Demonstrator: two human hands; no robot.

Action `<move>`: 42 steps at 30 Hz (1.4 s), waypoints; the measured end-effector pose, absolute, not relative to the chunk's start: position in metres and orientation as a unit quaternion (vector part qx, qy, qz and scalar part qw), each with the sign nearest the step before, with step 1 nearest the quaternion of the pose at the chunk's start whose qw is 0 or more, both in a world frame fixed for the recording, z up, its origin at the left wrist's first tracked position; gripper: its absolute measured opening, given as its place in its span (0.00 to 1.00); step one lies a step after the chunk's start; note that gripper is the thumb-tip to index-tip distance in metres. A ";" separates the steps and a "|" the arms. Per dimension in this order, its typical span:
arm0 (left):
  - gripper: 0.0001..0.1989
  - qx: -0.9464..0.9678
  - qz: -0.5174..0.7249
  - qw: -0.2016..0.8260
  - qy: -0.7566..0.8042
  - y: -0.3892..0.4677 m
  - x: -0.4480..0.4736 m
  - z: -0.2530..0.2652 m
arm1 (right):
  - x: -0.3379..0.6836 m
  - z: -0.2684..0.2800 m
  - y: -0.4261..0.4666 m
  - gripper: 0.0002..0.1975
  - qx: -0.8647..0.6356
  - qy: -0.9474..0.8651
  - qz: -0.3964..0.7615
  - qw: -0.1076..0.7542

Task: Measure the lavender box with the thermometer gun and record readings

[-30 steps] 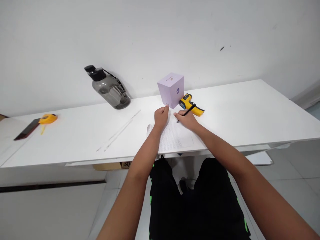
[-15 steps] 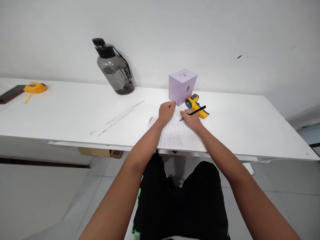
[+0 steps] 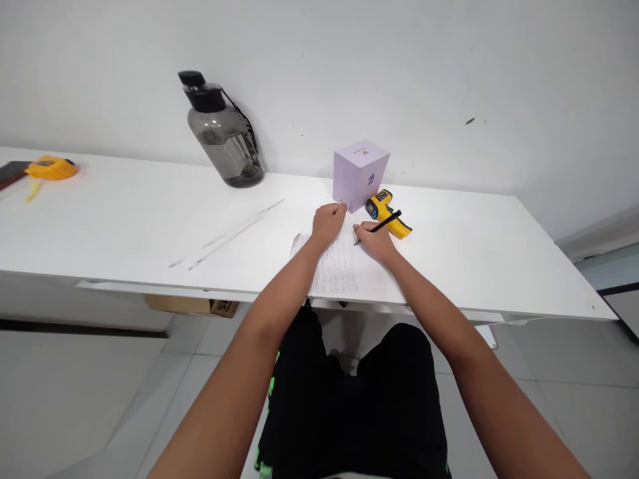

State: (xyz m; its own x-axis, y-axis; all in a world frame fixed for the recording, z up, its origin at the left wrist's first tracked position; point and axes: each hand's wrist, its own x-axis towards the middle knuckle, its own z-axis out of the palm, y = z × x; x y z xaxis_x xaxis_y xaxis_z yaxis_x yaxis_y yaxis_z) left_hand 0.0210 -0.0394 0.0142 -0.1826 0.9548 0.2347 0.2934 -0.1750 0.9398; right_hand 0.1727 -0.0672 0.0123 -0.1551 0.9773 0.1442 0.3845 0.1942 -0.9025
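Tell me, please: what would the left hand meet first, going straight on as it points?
The left hand would likely meet the lilac box first; whether they touch now is unclear.

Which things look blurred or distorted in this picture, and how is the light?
In the head view, the yellow tape measure is smeared at far left; the bottle leans, likely from wide-angle distortion; the written paper is illegible; the pen looks fairly sharp; light on the tabletop looks soft.

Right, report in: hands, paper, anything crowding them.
Right hand holding black pen, tip at written-on paper. Left hand curled in a fist by purple box. Box and yellow gun-shaped device close beyond hands.
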 end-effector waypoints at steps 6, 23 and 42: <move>0.28 0.550 0.543 0.318 0.550 -0.038 0.021 0.012 | 0.173 0.008 -0.064 0.22 -0.526 -0.651 0.358 0.414; 0.28 0.562 0.524 0.310 0.560 -0.037 0.022 0.012 | 0.175 0.007 -0.063 0.20 -0.518 -0.655 0.361 0.414; 0.29 0.561 0.543 0.311 0.542 -0.034 0.021 0.007 | 0.174 0.006 -0.062 0.19 -0.538 -0.645 0.333 0.430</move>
